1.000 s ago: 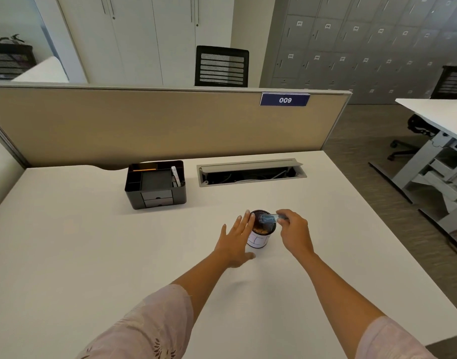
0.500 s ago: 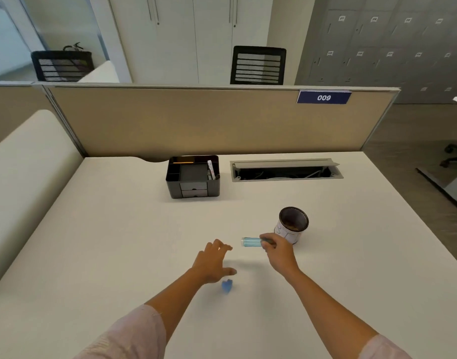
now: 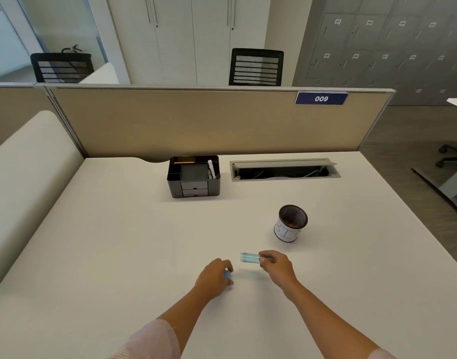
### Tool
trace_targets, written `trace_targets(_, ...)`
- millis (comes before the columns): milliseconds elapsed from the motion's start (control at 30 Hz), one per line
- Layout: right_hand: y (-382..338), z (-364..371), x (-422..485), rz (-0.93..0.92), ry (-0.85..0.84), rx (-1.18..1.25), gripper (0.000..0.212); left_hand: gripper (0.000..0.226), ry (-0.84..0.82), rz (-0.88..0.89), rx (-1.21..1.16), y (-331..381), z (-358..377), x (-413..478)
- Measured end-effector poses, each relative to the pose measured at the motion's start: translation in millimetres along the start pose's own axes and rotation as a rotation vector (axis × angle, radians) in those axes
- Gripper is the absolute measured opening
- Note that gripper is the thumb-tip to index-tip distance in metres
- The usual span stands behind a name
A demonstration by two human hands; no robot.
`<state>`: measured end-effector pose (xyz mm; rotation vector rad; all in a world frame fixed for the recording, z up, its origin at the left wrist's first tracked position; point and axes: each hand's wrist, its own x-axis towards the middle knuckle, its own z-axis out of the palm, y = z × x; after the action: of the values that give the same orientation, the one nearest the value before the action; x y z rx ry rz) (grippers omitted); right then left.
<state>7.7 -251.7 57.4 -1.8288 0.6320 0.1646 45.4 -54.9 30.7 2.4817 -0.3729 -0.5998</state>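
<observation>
My right hand [image 3: 275, 265] pinches a clear bluish tube [image 3: 249, 257] by one end and holds it level just above the white desk [image 3: 118, 255], its free end pointing left. My left hand [image 3: 214, 277] curls its fingers round a small blue cap [image 3: 227, 275] low on the desk, a little left of the tube. A black mesh cup [image 3: 290, 224] with a white paper label stands upright beyond my right hand, with something brownish at its bottom.
A black desk organiser [image 3: 193, 177] with small drawers stands at the back of the desk. To its right lies an open cable tray [image 3: 284, 170]. A beige partition [image 3: 196, 120] closes the far edge. A cream bench stands at the left.
My right hand drew the tube out of the mesh cup and brought it left and nearer to me. My left hand left the cup, reached the blue cap on the desk and closed on it.
</observation>
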Motion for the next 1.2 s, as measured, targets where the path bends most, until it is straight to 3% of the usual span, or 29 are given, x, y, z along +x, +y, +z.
trace_targets(133, -5, 3, -3, -0.012, -0.006, 0.092, 0.019, 0.029, 0.251, -0.179, -0.577, 6, -22, -3)
trace_targets(233, -15, 9, -6, -0.046, -0.001, 0.162, 0.016, 0.029, 0.191, -0.35, -1.11, 12, -38, -3)
trace_targets(300, -23, 14, -7, -0.076, 0.003, 0.188, 0.016, 0.019, 0.107, -0.37, -1.303, 16, -49, -4)
trace_targets(400, -35, 22, -10, -0.124, -0.009, 0.208, 0.017, 0.017, 0.056, -0.333, -1.34, 19, -56, -6)
trace_targets(533, -45, 27, -11, -0.169, -0.04, 0.194, 0.02, 0.032, 0.028, -0.319, -1.239, 21, -59, -8)
trace_targets(967, -66, 20, -16, -0.508, -0.056, 0.004, 0.034, 0.055, 0.095, -0.382, -1.177, 21, -81, -10)
trace_targets(1200, -73, 17, -15, -0.585, -0.056, 0.04, 0.035, 0.065, 0.102, -0.349, -1.182, 24, -89, -9)
